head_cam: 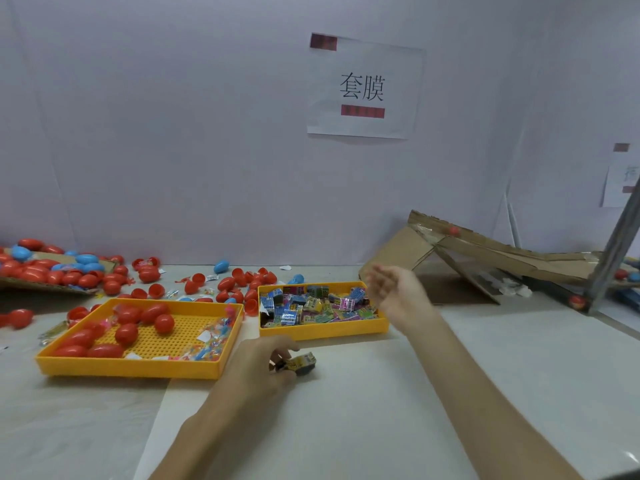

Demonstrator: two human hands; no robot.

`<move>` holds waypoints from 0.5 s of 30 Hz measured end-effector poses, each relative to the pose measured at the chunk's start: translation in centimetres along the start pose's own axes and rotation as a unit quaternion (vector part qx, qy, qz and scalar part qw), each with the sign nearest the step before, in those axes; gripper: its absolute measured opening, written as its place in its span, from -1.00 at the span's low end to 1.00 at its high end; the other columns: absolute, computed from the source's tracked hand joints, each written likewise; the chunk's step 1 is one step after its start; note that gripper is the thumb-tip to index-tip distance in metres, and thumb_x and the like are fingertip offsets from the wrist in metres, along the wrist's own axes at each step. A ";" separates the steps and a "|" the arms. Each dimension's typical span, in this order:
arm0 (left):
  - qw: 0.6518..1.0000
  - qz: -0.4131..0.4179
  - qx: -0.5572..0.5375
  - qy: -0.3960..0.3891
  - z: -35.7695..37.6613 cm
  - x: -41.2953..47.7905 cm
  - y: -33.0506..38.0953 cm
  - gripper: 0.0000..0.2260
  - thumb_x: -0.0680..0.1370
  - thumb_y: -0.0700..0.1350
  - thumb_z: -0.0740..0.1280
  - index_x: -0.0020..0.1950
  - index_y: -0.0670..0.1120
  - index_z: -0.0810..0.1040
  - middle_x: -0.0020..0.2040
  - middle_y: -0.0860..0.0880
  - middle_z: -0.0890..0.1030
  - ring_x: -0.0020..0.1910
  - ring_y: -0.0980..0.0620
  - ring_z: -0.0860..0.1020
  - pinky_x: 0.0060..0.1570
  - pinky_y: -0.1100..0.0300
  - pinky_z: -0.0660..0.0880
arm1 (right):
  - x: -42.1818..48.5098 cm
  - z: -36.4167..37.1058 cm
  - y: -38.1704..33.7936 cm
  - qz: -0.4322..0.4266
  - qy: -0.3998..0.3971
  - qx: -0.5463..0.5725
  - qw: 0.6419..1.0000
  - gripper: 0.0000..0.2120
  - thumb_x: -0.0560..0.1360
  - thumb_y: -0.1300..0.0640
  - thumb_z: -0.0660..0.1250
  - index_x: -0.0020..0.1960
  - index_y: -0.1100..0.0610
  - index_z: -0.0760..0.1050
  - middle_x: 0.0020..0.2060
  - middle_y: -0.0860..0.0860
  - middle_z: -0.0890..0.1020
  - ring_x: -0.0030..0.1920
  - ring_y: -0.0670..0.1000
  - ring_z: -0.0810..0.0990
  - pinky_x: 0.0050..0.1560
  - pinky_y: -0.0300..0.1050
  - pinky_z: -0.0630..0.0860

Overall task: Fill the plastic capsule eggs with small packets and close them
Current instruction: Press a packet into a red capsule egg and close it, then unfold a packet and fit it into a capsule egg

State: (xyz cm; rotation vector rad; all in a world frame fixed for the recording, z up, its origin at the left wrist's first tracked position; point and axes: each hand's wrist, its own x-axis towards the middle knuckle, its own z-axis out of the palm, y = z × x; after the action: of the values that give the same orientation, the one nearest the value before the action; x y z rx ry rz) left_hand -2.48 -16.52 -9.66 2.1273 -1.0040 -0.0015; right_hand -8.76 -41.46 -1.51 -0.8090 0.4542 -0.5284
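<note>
Yellow packet tray (322,332) at centre of the white worktop (381,410), filled with small packets (311,306). Egg tray (131,370) just left of it: closed red capsule eggs (126,332), some clear bags. Left hand (259,362) low on the worktop, fingers pinching one yellow-and-black packet (301,362). Right hand (394,292) raised over the packet tray's right end, fingers loose, grasping nothing; blurred

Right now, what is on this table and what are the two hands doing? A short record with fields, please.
left hand: pinches a small packet
right hand: open, empty, raised by the packet tray
egg tray: red eggs, clear bags
behind trays: loose eggs, red and blue
far right: cardboard ramp
</note>
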 end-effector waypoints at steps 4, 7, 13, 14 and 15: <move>0.998 0.005 -0.029 0.050 -0.1 -0.3 0.2 -0.76 0.43 -0.26 0.51 -0.13 0.09 0.63 -0.12 0.15 0.63 -0.06 0.15 0.58 -0.01 0.21 0.57 | -1.8 0.2 6.5 -0.001 -0.066 -0.269 0.961 -0.83 0.61 0.18 0.30 -0.09 0.24 0.59 -0.38 0.07 0.61 -0.48 -0.04 0.49 -0.51 -0.24 0.45; 0.996 0.048 -0.010 0.080 -0.3 -0.2 0.5 -0.76 0.41 -0.28 0.54 -0.14 0.04 0.62 -0.16 0.17 0.61 -0.12 0.16 0.57 -0.12 0.28 0.54 | -2.3 -0.1 9.0 -0.096 -0.101 -0.399 0.906 -0.81 0.56 0.05 0.42 -0.07 0.19 0.59 -0.33 0.05 0.60 -0.46 -0.04 0.51 -0.48 -0.20 0.44; 0.987 0.074 0.001 0.143 -0.4 -0.3 1.1 -0.72 0.42 -0.23 0.57 0.03 0.03 0.62 -0.07 0.14 0.62 -0.08 0.16 0.58 -0.13 0.31 0.52 | -3.7 -0.5 9.7 -0.101 -0.122 -0.416 0.895 -0.71 0.44 -0.03 0.55 -0.12 0.18 0.58 -0.36 0.00 0.65 -0.38 0.00 0.62 -0.37 -0.16 0.55; 0.986 0.075 -0.005 0.148 -0.4 -0.4 1.1 -0.71 0.42 -0.24 0.57 0.05 0.02 0.62 -0.05 0.12 0.63 -0.08 0.16 0.58 -0.12 0.30 0.54 | -3.8 -0.4 9.8 -0.098 -0.128 -0.420 0.893 -0.74 0.45 0.00 0.54 -0.15 0.17 0.57 -0.35 0.01 0.67 -0.38 0.00 0.63 -0.36 -0.17 0.55; 0.985 0.078 -0.009 0.150 -0.4 -0.4 1.2 -0.69 0.42 -0.25 0.57 0.06 0.01 0.62 -0.03 0.11 0.63 -0.07 0.17 0.59 -0.11 0.31 0.55 | -3.9 -0.4 9.8 -0.098 -0.132 -0.422 0.892 -0.77 0.47 0.03 0.53 -0.16 0.16 0.57 -0.34 0.01 0.68 -0.37 -0.01 0.64 -0.35 -0.18 0.55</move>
State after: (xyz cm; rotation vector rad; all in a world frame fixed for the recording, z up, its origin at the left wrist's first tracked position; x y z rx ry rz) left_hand -3.42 -16.47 -8.71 1.9525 -0.9806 0.3750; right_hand -9.40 -33.66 -8.67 -1.7587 0.3406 -0.3844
